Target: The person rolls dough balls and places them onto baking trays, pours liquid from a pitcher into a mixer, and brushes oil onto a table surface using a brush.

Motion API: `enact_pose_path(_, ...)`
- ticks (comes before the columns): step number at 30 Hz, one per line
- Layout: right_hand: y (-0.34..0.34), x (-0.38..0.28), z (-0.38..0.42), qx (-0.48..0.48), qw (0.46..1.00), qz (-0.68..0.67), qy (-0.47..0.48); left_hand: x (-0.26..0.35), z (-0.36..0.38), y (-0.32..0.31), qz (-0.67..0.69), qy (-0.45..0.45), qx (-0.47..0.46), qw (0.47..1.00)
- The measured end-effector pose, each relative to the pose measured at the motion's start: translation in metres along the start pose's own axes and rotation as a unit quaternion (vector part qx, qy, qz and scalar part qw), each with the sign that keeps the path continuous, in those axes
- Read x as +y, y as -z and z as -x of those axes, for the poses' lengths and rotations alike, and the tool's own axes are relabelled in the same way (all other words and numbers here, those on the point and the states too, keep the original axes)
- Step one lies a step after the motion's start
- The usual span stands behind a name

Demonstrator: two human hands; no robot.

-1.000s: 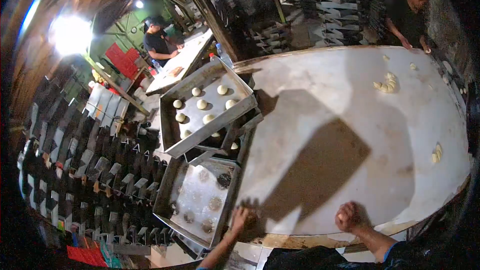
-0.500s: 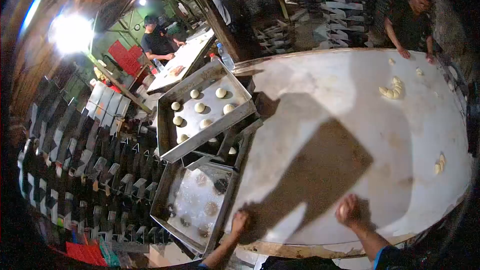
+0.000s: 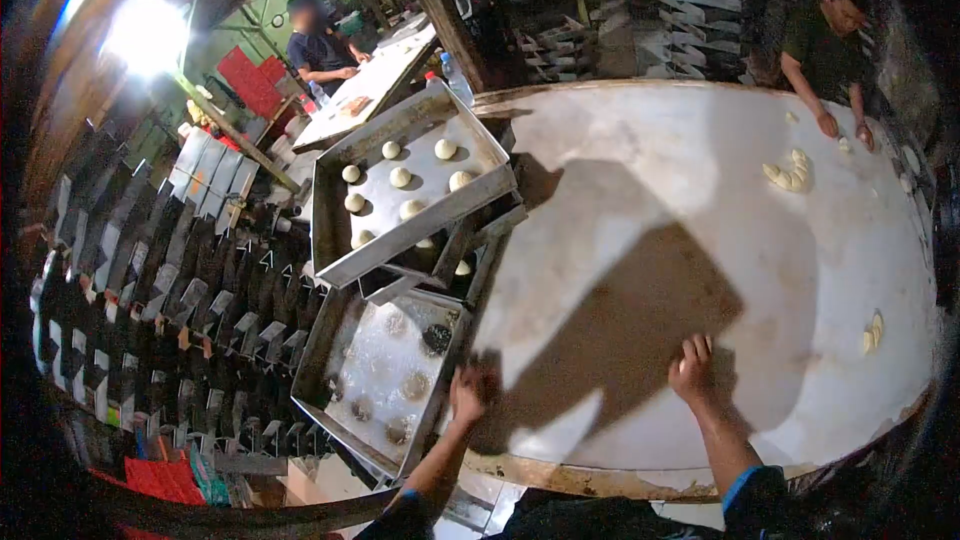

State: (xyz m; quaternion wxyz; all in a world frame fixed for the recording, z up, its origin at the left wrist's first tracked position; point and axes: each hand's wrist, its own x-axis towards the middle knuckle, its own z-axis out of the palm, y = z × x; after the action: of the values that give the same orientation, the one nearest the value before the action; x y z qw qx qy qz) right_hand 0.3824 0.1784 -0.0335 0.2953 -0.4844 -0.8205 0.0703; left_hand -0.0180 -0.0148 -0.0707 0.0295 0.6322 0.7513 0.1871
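Note:
My left hand (image 3: 472,392) rests at the table's left edge, right beside the lower tray, its fingers curled inward. Whatever may be under or inside it is hidden. Farther right, my right hand (image 3: 692,370) is on the pale tabletop (image 3: 600,450) with fingers bent and palm down; its contents cannot be seen. Left of my left hand lies a metal tray (image 3: 375,365) with dark round marks and white dusting. Above it, a second metal tray (image 3: 425,230) sits tilted across other trays and carries several round dough balls (image 3: 400,177).
Curved dough pieces (image 3: 788,175) lie at the far right of the table, with more dough (image 3: 874,333) nearer. A co-worker (image 3: 830,50) stands there, hands on the table. Another person (image 3: 318,45) works at a back table. Stacked metal racks (image 3: 200,340) fill the left.
My view has shifted slightly. Both my hands have moved a little up the table, fingers still curled. The far-right co-worker's hands have moved to a small dough piece.

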Motion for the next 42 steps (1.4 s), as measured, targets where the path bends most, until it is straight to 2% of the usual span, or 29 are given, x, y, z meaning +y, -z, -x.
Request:
enact_pose_path(2,-0.041,-0.008,0.001,0.011,0.999,0.042,-0.025,0.039,-0.054,0.025,0.043,-0.04,0.144,0.988)
enact_pose_path(3,-0.067,-0.01,0.006,0.077,0.995,0.064,-0.029,0.04,-0.066,0.014,0.094,-0.032,0.12,0.988)
enact_pose_path(4,-0.077,-0.014,0.013,0.144,0.985,0.086,-0.032,0.053,-0.067,0.002,0.131,0.042,0.118,0.983)
enact_pose_path(5,-0.072,-0.025,0.023,0.14,0.986,0.086,-0.026,0.06,-0.059,-0.003,0.161,0.024,0.111,0.98)
enact_pose_path(7,-0.052,-0.045,0.042,0.029,0.999,-0.019,0.012,0.085,-0.035,0.009,0.239,0.037,0.058,0.969)
enact_pose_path(8,-0.037,-0.041,0.043,0.026,0.999,-0.017,0.019,0.084,-0.016,0.003,0.241,0.041,0.063,0.968)
enact_pose_path(10,0.005,-0.033,0.041,-0.12,0.975,-0.151,0.108,0.06,0.027,-0.019,0.281,0.114,0.029,0.952)
enact_pose_path(12,0.041,-0.038,0.027,-0.121,0.977,-0.174,0.023,0.049,0.05,-0.016,0.307,0.166,0.001,0.937)
enact_pose_path(14,0.03,-0.014,0.028,-0.203,0.96,-0.164,-0.102,0.074,0.034,0.044,0.18,0.074,0.007,0.981)
enact_pose_path(15,0.023,-0.021,0.027,-0.198,0.962,-0.166,-0.094,0.092,0.023,0.07,0.163,0.087,0.057,0.981)
enact_pose_path(17,0.02,-0.066,0.024,-0.24,0.885,-0.383,-0.108,0.088,0.001,0.081,0.144,0.043,0.119,0.981)
enact_pose_path(18,0.025,-0.103,0.02,-0.302,0.789,-0.498,-0.196,0.082,-0.004,0.078,0.136,0.053,0.128,0.981)
enact_pose_path(19,0.013,-0.133,0.023,-0.226,0.88,-0.417,-0.027,0.06,-0.005,0.057,0.092,0.038,0.089,0.991)
enact_pose_path(20,0.046,-0.188,0.004,-0.179,0.926,-0.324,0.071,0.045,-0.004,0.046,0.095,0.042,0.084,0.991)
enact_pose_path(22,0.032,-0.23,0.007,-0.134,0.915,-0.351,0.146,0.031,-0.006,0.031,0.02,-0.03,0.024,0.999)
enact_pose_path(23,0.004,-0.232,0.015,-0.099,0.918,-0.33,0.196,0.033,-0.005,0.032,0.098,0.048,0.027,0.994)
enact_pose_path(24,-0.026,-0.223,0.027,-0.097,0.924,-0.322,0.18,0.042,-0.001,0.05,0.106,0.037,0.013,0.994)
enact_pose_path(26,-0.07,-0.198,0.06,-0.181,0.938,-0.161,0.247,0.06,0.008,0.12,0.115,0.071,0.026,0.991)
enact_pose_path(27,-0.078,-0.192,0.07,-0.251,0.945,-0.12,0.172,0.055,0.016,0.144,0.101,0.036,0.063,0.992)
enact_pose_path(29,-0.088,-0.191,0.075,-0.18,0.963,-0.114,0.165,0.005,0.042,0.157,0.117,-0.02,0.141,0.983)
enact_pose_path(30,-0.09,-0.196,0.073,-0.173,0.97,-0.12,0.124,-0.002,0.056,0.173,0.085,0.069,0.184,0.977)
enact_pose_path(31,-0.1,-0.205,0.064,-0.15,0.971,-0.15,0.111,-0.023,0.069,0.18,0.047,0.046,0.225,0.972)
enact_pose_path(33,-0.121,-0.218,0.049,-0.088,0.961,-0.232,0.12,-0.059,0.092,0.19,0.102,0.169,0.236,0.952)
enact_pose_path(34,-0.124,-0.221,0.06,-0.094,0.964,-0.222,0.109,-0.085,0.108,0.184,0.118,0.17,0.276,0.939)
enact_pose_path(38,-0.112,-0.205,0.107,-0.138,0.957,-0.04,0.25,-0.125,0.14,0.178,0.102,0.226,0.253,0.935)
enact_pose_path(39,-0.109,-0.187,0.104,-0.176,0.944,-0.102,0.261,-0.132,0.149,0.174,0.1,0.252,0.268,0.925)
enact_pose_path(40,-0.093,-0.187,0.087,-0.174,0.956,-0.12,0.203,-0.131,0.15,0.174,0.137,0.282,0.268,0.911)
enact_pose_path(41,-0.098,-0.175,0.077,-0.166,0.963,-0.211,-0.009,-0.133,0.149,0.174,0.115,0.268,0.267,0.918)
enact_pose_path(42,-0.115,-0.172,0.073,-0.172,0.951,-0.226,-0.12,-0.133,0.147,0.177,0.093,0.256,0.26,0.926)
